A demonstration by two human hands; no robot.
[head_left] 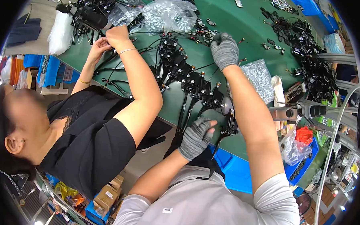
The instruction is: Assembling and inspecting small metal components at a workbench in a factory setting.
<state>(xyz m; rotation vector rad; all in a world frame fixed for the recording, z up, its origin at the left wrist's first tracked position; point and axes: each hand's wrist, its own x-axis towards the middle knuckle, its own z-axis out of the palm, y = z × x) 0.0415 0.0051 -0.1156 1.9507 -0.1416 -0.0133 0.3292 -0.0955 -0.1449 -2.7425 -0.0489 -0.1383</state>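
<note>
My left hand, in a grey glove with bare fingertips, is at the near table edge. Its fingers are loosely bent, slightly apart, with nothing visible in them. Just right of it stands a black brake lever assembly. Farther off, my gloved right hand reaches over the table beside small metal clamps; its fingers curl inward, and whatever they hold is hidden. Between my hands and the co-worker, several black brake lever assemblies lie in a slanting row, their levers toward me and thin cables trailing.
On my left a co-worker's hands work near a black power screwdriver. Clear bags of screws and metal parts lie on the green table. More black assemblies are heaped right. A blue bin stands at right.
</note>
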